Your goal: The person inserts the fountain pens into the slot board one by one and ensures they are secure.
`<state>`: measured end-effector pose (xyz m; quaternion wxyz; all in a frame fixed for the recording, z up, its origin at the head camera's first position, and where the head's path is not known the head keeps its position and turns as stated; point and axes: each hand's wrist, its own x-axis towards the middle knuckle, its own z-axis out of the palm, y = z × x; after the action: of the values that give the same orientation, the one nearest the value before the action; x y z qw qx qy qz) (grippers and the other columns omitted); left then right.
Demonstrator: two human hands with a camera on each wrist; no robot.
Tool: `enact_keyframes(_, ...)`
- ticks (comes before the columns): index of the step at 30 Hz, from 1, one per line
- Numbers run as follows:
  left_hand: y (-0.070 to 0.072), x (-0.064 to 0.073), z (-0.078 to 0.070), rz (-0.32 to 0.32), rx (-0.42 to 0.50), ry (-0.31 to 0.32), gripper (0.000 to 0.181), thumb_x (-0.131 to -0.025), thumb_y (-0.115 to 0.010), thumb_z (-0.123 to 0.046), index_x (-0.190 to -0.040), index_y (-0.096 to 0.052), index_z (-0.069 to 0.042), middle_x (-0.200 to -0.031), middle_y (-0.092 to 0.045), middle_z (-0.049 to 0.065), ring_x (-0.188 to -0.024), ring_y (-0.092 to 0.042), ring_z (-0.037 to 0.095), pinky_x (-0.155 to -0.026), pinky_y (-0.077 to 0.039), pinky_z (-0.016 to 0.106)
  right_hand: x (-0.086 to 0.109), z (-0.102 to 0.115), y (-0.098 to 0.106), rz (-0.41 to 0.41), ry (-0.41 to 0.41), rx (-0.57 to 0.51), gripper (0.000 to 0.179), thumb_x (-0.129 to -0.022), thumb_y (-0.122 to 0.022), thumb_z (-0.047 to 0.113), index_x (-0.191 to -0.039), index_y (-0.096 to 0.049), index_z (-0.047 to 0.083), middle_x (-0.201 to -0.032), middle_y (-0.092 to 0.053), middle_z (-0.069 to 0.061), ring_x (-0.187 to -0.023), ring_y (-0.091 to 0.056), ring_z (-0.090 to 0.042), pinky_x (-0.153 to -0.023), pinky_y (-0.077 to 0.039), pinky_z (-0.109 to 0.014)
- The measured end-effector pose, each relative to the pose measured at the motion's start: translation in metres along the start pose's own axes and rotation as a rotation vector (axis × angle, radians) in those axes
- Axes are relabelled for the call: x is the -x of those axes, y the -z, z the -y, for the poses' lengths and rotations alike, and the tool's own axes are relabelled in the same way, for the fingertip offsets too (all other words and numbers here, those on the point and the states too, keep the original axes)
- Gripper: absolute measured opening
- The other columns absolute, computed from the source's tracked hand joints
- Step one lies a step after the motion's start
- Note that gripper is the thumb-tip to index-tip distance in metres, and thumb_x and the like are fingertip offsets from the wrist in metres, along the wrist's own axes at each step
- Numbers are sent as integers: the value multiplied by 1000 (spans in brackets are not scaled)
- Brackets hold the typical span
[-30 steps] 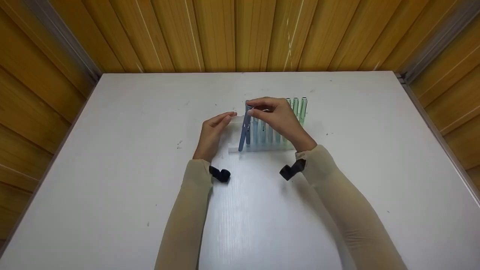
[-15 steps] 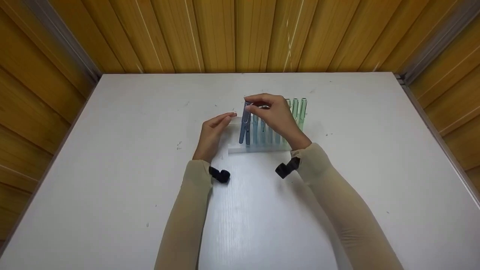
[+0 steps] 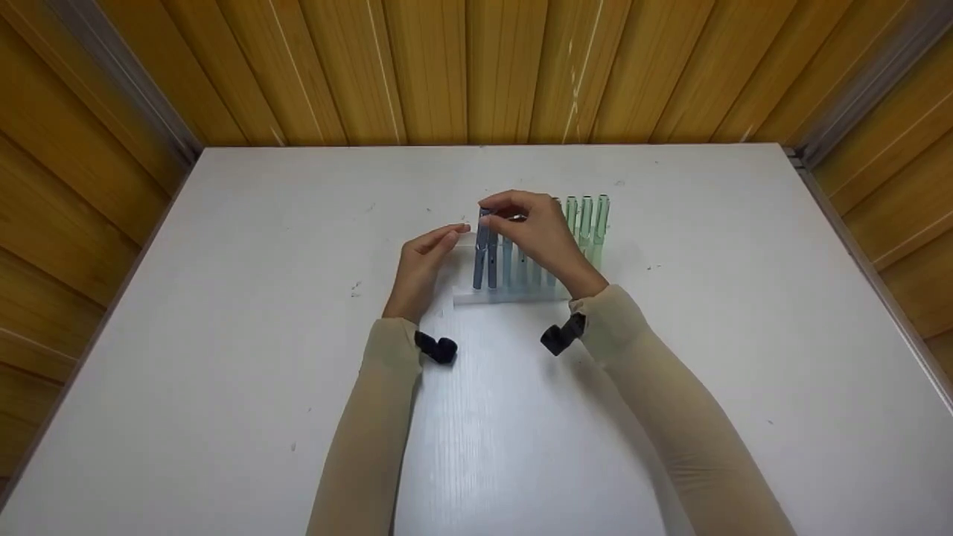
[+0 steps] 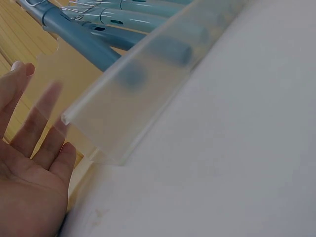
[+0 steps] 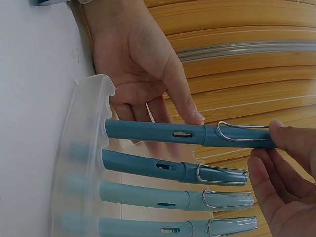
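Observation:
My right hand (image 3: 537,227) pinches the capped top of a dark blue fountain pen (image 5: 158,132) between thumb and fingers. The pen's lower end sits at a notch in the front ledge of a translucent pen rack (image 5: 88,116), at the row's left end. Beside it stands a second dark blue pen (image 5: 143,165), then lighter blue ones (image 5: 148,196). My left hand (image 3: 418,272) is at the rack's left end. Its fingers are nearly straight, and some show through the clear back panel in the left wrist view. The right hand hides some pen tops in the head view.
Several green pens (image 3: 601,223) stand at the rack's right side. The rack rests on a white table (image 3: 260,298) with small marks on it. Wood-patterned panels (image 3: 447,71) rise behind the table and at both sides. A black wrist camera (image 3: 562,335) sits on each sleeve.
The right hand has moved left with the dark blue pen. The pen was slanted across its neighbour and now stands nearly parallel to it, left of it. The left hand stays put.

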<state>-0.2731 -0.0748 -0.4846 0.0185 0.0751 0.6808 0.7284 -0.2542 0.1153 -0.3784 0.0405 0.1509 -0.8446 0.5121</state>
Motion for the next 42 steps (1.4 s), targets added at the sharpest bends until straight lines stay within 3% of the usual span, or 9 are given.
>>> enact_keyframes(11, 0, -1, 0, -1, 17, -19, 33, -92, -63, -36, -116, -70, -15, -123, -67, 0, -125, -54, 13, -112, -36, 35, 1, 1, -3, 24, -3, 80, 25, -88, -71, 15, -112, -71, 10, -109, -71, -5, -96, -66, -17, -82, -56, -29)
enact_keyframes(19, 0, -3, 1, 1, 38, -23, 34, -91, -64, -37, -116, -70, -14, -121, -68, 0, -124, -55, 12, -112, -36, 33, -1, 0, -4, 3, 101, 148, 23, -87, -71, 13, -110, -71, 7, -109, -69, -5, -99, -65, -15, -88, -54, -25)
enact_keyframes(26, 0, -1, 1, 4, 50, -15, 34, -92, -63, -35, -118, -69, -14, -123, -68, 1, -127, -52, 13, -114, -33, 36, -3, -5, -6, 8, 236, 201, 24, -87, -70, 13, -110, -72, 6, -112, -69, -7, -102, -65, -17, -92, -53, -31)
enact_keyframes(32, -1, -2, -1, -4, 45, -13, 31, -94, -62, -31, -118, -69, -12, -121, -68, 1, -126, -53, 12, -112, -35, 33, -5, -7, -7, 5, 294, 285, 25, -89, -69, 16, -112, -71, 7, -114, -68, -7, -110, -59, -19, -99, -49, -30)
enact_keyframes(42, 0, -2, 0, -2, 70, -24, 30, -94, -63, -28, -116, -69, -10, -120, -69, 3, -123, -55, 14, -111, -36, 32, -10, -10, -10, 8, 275, 350, 26, -92, -66, 18, -115, -70, 8, -116, -68, -6, -111, -57, -18, -98, -49, -28)
